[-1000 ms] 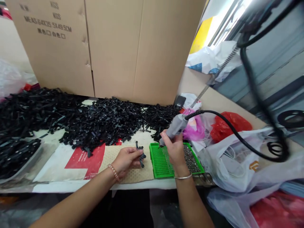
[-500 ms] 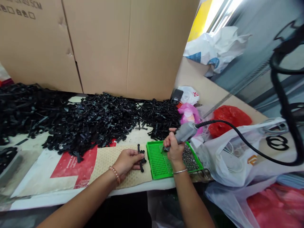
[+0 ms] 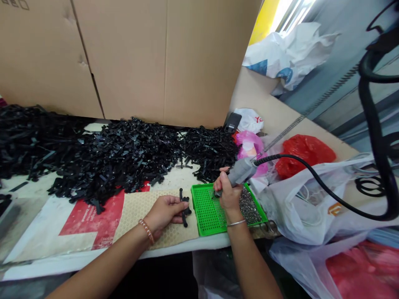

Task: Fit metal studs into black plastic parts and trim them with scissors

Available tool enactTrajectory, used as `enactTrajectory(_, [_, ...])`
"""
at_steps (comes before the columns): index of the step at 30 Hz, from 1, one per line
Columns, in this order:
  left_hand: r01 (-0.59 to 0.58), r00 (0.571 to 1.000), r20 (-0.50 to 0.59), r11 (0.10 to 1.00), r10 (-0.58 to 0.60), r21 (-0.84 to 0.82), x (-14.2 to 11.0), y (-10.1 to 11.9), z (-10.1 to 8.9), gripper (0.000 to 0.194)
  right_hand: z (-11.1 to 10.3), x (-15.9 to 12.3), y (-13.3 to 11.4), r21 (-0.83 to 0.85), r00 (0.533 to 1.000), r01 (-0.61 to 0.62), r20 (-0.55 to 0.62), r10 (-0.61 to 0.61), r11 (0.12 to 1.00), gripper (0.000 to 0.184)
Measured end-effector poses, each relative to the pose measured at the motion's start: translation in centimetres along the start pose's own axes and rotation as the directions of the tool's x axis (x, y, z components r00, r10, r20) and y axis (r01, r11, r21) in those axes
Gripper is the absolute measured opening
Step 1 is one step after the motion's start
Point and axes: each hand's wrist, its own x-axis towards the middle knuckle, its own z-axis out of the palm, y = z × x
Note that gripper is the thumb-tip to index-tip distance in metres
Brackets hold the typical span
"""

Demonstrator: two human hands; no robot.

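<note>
My left hand [image 3: 168, 214] pinches small black plastic strips [image 3: 183, 220] between thumb and fingers, just over a beige textured mat [image 3: 137, 207]. My right hand [image 3: 229, 193] is wrapped round a grey corded electric screwdriver [image 3: 241, 171], tilted with its tip pointing down to the left. That tip is over a green perforated tray [image 3: 205, 226], which holds many small metal screws [image 3: 249, 207] on its right side. Whether the tip touches a screw I cannot tell. The tray stands directly right of the mat.
Heaps of black strips [image 3: 124, 153] lie along the back of the table before a large cardboard box [image 3: 131, 62]. A black cable [image 3: 305, 166] and a coiled spring [image 3: 286, 131] run from the tool. Plastic bags [image 3: 286, 207] crowd the right; scissors [image 3: 271, 227] lie beside the tray.
The view has shifted slightly, so the surroundings sit a little differently. Both hands keep nearly the same positions and grips; the screwdriver's body has moved marginally left.
</note>
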Motion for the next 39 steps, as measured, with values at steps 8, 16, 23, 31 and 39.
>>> enactTrajectory(8, [-0.009,1.0,0.019,1.0,0.009,-0.011,0.0,-0.1,-0.1,0.029,0.0,0.1,0.1,0.009,1.0,0.009,0.018,-0.009,1.0,0.027])
enactTrajectory(16, [-0.006,1.0,0.027,1.0,0.006,-0.007,0.1,-0.3,-0.2,0.029,-0.2,0.1,0.4,0.003,0.999,0.027,0.041,-0.027,1.0,0.024])
enactTrajectory(23, [-0.002,1.0,0.029,1.0,0.002,-0.008,0.1,-0.2,-0.2,0.029,0.0,0.1,0.3,0.006,0.999,-0.009,0.036,0.009,1.0,0.027])
enactTrajectory(31, [-0.009,0.999,0.048,1.0,0.01,-0.028,0.5,-0.4,-0.2,0.032,0.1,0.1,-0.5,0.014,0.999,0.021,-0.033,-0.021,1.0,0.029])
enactTrajectory(39, [-0.038,0.998,0.052,0.999,0.039,-0.032,0.7,-0.8,-0.2,0.034,5.2,-1.5,-4.6,0.322,1.0,-0.024,-0.003,0.026,0.947,0.027])
